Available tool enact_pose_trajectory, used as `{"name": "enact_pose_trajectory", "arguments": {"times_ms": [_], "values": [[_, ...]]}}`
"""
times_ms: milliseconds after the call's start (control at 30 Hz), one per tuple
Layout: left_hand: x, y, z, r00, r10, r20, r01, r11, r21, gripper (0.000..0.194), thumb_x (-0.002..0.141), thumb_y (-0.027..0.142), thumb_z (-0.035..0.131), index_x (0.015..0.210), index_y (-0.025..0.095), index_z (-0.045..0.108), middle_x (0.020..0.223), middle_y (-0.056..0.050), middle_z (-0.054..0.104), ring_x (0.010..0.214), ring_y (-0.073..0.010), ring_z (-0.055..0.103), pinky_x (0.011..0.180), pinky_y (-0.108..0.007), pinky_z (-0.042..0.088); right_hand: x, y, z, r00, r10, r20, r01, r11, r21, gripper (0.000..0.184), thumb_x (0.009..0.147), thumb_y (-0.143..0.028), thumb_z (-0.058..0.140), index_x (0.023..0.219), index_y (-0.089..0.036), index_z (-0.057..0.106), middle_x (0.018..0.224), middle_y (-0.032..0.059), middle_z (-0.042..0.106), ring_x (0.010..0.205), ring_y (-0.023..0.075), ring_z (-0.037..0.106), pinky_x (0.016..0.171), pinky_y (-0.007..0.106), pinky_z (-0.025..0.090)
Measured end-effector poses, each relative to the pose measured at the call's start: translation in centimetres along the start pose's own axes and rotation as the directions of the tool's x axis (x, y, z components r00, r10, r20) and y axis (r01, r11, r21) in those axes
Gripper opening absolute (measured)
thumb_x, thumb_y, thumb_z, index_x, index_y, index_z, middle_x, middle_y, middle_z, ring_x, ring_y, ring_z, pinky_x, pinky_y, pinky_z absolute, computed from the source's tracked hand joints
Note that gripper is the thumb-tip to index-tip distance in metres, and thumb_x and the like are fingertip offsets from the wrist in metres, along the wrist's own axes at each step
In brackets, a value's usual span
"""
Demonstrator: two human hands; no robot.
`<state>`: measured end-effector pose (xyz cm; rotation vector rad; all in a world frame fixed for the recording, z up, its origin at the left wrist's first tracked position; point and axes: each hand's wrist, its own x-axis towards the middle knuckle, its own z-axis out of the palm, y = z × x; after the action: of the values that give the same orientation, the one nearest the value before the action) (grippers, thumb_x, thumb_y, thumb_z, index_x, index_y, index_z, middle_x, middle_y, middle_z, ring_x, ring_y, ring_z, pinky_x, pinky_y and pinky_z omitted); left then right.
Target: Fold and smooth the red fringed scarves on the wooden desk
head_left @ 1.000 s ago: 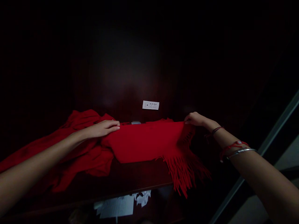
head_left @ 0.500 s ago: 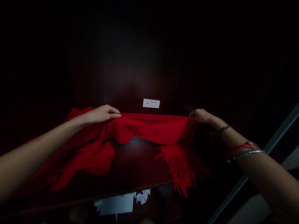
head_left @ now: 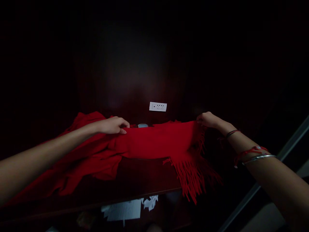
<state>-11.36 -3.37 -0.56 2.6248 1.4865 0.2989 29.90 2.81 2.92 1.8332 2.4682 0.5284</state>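
A red scarf (head_left: 154, 141) with a fringed end lies along a dark wooden surface, its left part bunched in folds. My left hand (head_left: 114, 125) pinches its upper edge left of the middle. At the fringed end, my right hand (head_left: 208, 120) grips the upper corner between thumb and fingers. The stretch between both hands is fairly flat, and the fringe (head_left: 189, 175) hangs down at the right. Just behind the scarf's upper edge, a small pale bluish object (head_left: 143, 125) shows in part; I cannot make out its kind.
On the dark back panel sits a white power socket (head_left: 158, 106). Below the front edge of the wooden surface (head_left: 149, 175) lie printed paper (head_left: 124, 210) and crumpled white paper (head_left: 151, 202). A pale metallic strip (head_left: 241, 206) slants along the lower right.
The scarf's upper edge has come down towards me between the hands, uncovering the small bluish object behind it. My left hand has moved slightly right and down; my right hand has hardly moved.
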Motion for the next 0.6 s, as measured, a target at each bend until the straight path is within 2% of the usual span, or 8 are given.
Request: {"name": "enact_pose_trajectory", "arguments": {"times_ms": [133,267,367,467,600], "values": [[0.7,-0.5,0.1,0.994,-0.073,-0.086,0.077,0.996,0.049,0.021,0.066,0.033,0.045,0.071,0.018,0.058,0.067,0.001,0.058,0.064,-0.0130,0.049,0.058,-0.019,0.033,0.0,0.5,0.8,1.000,-0.003,0.000,0.003,1.000,0.017,0.019,0.074,-0.017,0.043,0.076,-0.017,0.062,0.057,-0.0002,0.063,0.056,0.0106,0.058,0.052,0.017,0.041],[1.5,-1.5,1.1,0.977,-0.120,-0.177,0.131,0.990,0.052,0.025,0.070,0.033,0.037,0.072,0.017,0.057,0.070,-0.001,0.058,0.066,-0.0143,0.050,0.061,-0.021,0.034,-0.1,0.5,1.5,1.000,0.007,-0.012,-0.006,0.999,0.035,0.018,0.073,-0.017,0.044,0.075,-0.017,0.062,0.056,-0.0002,0.062,0.057,0.0120,0.059,0.054,0.019,0.041],[1.8,-2.6,1.7,0.978,-0.144,-0.152,0.139,0.989,-0.043,0.027,0.072,0.035,0.035,0.072,0.016,0.054,0.070,-0.002,0.057,0.065,-0.0139,0.049,0.059,-0.021,0.035,-0.4,0.1,1.7,1.000,0.012,-0.004,-0.011,0.998,0.065,0.019,0.074,-0.016,0.043,0.075,-0.017,0.062,0.057,0.0006,0.063,0.057,0.0117,0.059,0.054,0.018,0.041],[1.4,-3.4,1.9,0.983,-0.108,-0.147,0.080,0.980,-0.181,0.029,0.072,0.038,0.034,0.075,0.015,0.053,0.074,-0.001,0.056,0.068,-0.0128,0.049,0.060,-0.020,0.036,-0.5,-0.4,1.7,1.000,0.016,0.012,-0.017,0.997,0.081,0.020,0.075,-0.016,0.042,0.079,-0.016,0.061,0.060,0.0011,0.063,0.058,0.0110,0.059,0.054,0.017,0.041],[0.6,-3.6,2.0,1.000,-0.005,0.021,0.009,0.987,-0.163,0.023,0.068,0.035,0.042,0.072,0.016,0.054,0.073,0.000,0.056,0.066,-0.0118,0.049,0.060,-0.019,0.037,-0.2,-0.6,1.8,0.999,0.011,0.043,-0.015,0.996,0.089,0.019,0.075,-0.016,0.042,0.079,-0.015,0.061,0.058,0.0010,0.063,0.056,0.0106,0.059,0.052,0.017,0.041]]}}
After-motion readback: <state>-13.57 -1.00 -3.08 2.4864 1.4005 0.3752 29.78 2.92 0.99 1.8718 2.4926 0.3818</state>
